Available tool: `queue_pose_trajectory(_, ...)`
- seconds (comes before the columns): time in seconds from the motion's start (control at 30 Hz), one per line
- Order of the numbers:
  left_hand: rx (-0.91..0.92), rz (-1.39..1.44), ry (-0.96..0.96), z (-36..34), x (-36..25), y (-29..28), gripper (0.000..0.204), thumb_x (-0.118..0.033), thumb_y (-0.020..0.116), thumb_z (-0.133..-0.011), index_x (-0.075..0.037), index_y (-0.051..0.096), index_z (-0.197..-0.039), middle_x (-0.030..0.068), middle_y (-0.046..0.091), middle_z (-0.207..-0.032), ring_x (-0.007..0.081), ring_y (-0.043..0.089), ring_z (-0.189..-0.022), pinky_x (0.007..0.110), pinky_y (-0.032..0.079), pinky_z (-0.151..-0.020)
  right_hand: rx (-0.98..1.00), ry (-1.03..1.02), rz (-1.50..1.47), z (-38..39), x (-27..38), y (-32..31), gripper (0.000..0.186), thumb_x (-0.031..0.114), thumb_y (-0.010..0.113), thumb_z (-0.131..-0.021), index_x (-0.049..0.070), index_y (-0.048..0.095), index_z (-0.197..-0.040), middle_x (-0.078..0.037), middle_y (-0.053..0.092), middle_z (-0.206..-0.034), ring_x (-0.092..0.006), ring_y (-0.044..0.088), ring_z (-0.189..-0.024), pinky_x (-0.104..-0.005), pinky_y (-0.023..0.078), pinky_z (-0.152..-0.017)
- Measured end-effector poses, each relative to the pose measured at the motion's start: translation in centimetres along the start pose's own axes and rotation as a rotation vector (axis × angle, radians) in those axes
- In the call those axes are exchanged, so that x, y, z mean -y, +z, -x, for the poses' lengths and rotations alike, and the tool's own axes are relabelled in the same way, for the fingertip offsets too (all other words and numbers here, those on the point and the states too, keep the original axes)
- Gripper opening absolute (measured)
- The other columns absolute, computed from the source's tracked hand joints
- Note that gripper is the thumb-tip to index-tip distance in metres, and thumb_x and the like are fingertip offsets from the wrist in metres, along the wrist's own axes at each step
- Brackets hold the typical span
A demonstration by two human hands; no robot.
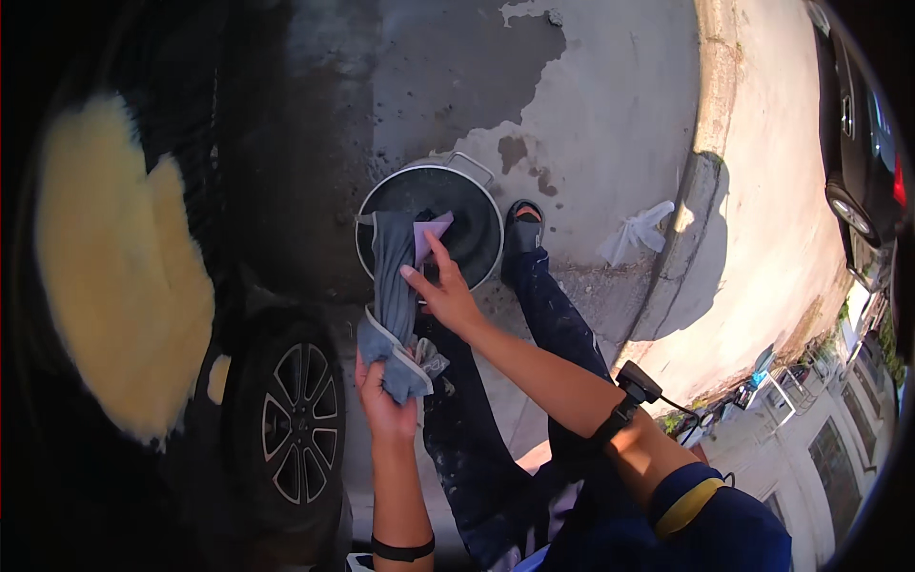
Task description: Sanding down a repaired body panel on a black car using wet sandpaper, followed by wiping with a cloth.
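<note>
A long grey cloth [394, 276] with a pale border stretches in folds from my left hand over the rim of a round metal pot [498, 250]. My left hand [389, 408] is closed around the near end of the cloth, with the thumb on top. My right hand [448, 291] reaches across with its thumb against the cloth's right side. Its index fingertip rests on a flat purple piece [431, 238] beside the cloth, over the pot; whether this is part of the cloth I cannot tell. The pot's inside is dark, and cloth hides part of it.
Close on the left stands a dark car with a spoked wheel [303, 424] near my left forearm. Wet patches [467, 76] mark the concrete beyond the pot. To the right lie a white plastic bag [640, 232] and a raised kerb [701, 181]. My sandalled foot [525, 224] is beside the pot.
</note>
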State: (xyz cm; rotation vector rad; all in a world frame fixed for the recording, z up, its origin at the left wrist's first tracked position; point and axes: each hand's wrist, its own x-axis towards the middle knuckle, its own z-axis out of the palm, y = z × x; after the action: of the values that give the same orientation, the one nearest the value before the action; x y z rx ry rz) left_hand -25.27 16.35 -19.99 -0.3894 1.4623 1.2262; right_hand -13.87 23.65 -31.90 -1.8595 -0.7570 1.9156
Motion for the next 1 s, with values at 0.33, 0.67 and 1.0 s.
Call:
queue_pose_trajectory(0.33, -0.229, -0.068, 0.17, 4.1, -2.2, -1.9, 0.039, -0.009, 0.054, -0.092, -0.004, 0.053, -0.131, 0.0129, 0.062, -0.124, 0.0278, 0.065, -0.111, 0.043, 0.051, -0.106, -0.33, 0.228, 0.415, -11.0, -1.2, 0.2, 0.052, 0.019, 0.057, -0.088, 0.005, 0.044, -0.136, -0.031, 0.069, -0.108, -0.0514, 0.065, -0.105, -0.0585, 0.05, -0.094)
queue_pose_trajectory(0.67, -0.295, 0.011, 0.251, 10.7, -3.8, -2.1, 0.051, -0.017, 0.052, -0.087, 0.001, 0.054, -0.134, 0.0189, 0.064, -0.125, 0.0336, 0.065, -0.114, 0.049, 0.052, -0.102, -0.156, 0.338, 0.056, -11.9, -6.6, -1.4, 0.094, 0.06, 0.072, -0.083, 0.009, 0.036, -0.152, -0.021, 0.052, -0.145, -0.0394, 0.045, -0.138, -0.0487, 0.039, -0.111)
queue_pose_trajectory(1.0, -0.109, 0.025, 0.103, 0.3, -4.3, -0.4, 0.054, -0.04, 0.054, -0.095, -0.004, 0.059, -0.135, 0.0117, 0.062, -0.135, 0.0314, 0.058, -0.125, 0.047, 0.043, -0.107, 0.958, 0.481, -1.015, -5.5, -2.1, 1.3, 0.056, 0.046, 0.05, -0.102, 0.009, 0.049, -0.145, -0.013, 0.055, -0.145, -0.027, 0.057, -0.129, -0.0468, 0.048, -0.106)
